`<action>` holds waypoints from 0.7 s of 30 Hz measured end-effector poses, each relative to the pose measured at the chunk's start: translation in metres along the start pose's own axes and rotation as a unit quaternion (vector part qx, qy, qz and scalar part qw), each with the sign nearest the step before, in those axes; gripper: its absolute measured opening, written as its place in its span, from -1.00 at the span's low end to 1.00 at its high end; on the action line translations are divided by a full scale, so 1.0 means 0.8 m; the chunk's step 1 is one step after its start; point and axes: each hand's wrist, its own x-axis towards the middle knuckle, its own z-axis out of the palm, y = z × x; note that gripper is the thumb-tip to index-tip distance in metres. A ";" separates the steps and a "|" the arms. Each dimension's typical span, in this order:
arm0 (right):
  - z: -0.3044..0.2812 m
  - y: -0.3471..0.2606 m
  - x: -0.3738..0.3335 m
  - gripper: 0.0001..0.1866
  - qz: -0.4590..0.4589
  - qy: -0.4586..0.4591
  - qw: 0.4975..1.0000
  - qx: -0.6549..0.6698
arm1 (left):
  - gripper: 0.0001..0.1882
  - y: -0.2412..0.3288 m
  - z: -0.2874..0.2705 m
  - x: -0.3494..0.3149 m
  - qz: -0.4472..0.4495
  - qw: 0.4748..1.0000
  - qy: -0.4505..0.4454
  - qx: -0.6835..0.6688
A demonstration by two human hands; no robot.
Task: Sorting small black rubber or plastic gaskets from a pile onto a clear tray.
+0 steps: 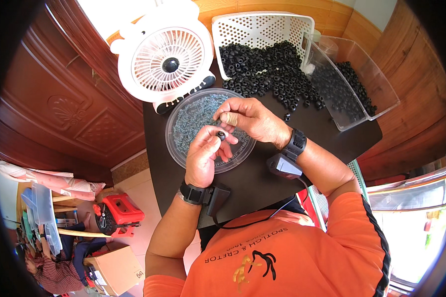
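Note:
My left hand (pixel 203 155) holds a small black ring-shaped part (pixel 220 134) between thumb and index finger, its hole facing up; the other fingers are loosely curled. Just above it and to the right, my right hand (pixel 250 119) is closed in a pinch, and whatever is between its fingertips is too small or hidden to make out. Both hands are over a round clear tub (pixel 170 141) holding many tiny blue-grey pieces (pixel 195 116). Part of the tub is covered by my hands.
Black ring-shaped parts (pixel 267 69) spill from a tipped white perforated basket (pixel 262 22) onto the dark table (pixel 282 198). At right stands a clear bin (pixel 376 81) with more parts. A white animal-shaped fan (pixel 166 54) stands far left. Another person (pixel 54 270) is at lower left.

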 end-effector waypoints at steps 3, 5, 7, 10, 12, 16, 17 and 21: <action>0.000 -0.012 -0.002 -0.82 -0.012 0.019 1.000 -0.010 | -0.70 0.000 -0.003 -0.001 0.006 1.000 0.013 -0.004; -0.004 -0.016 -0.004 -0.80 -0.024 0.001 0.999 -0.045 | -0.71 0.001 -0.003 -0.001 0.007 1.000 0.018 -0.005; -0.004 -0.016 -0.005 -0.78 -0.035 -0.017 0.996 -0.080 | -0.71 0.002 -0.002 0.000 0.004 1.000 0.018 0.001; -0.002 -0.016 -0.004 -0.78 -0.055 -0.022 0.992 -0.108 | -0.71 0.001 -0.002 0.000 -0.003 1.000 0.025 -0.007; 0.000 -0.020 -0.005 -0.78 -0.034 -0.027 0.991 -0.126 | -0.70 -0.001 -0.004 0.001 -0.002 1.000 0.022 -0.007; 0.002 -0.019 -0.007 -0.77 -0.031 -0.028 0.990 -0.132 | -0.70 -0.003 -0.006 0.001 -0.006 1.000 0.021 -0.005; 0.002 -0.021 -0.007 -0.78 -0.041 -0.025 0.986 -0.160 | -0.70 -0.003 -0.005 0.001 -0.006 1.000 0.021 -0.004; 0.002 -0.018 -0.006 -0.81 -0.091 -0.013 0.970 -0.225 | -0.71 -0.002 -0.003 0.000 -0.008 1.000 0.027 -0.002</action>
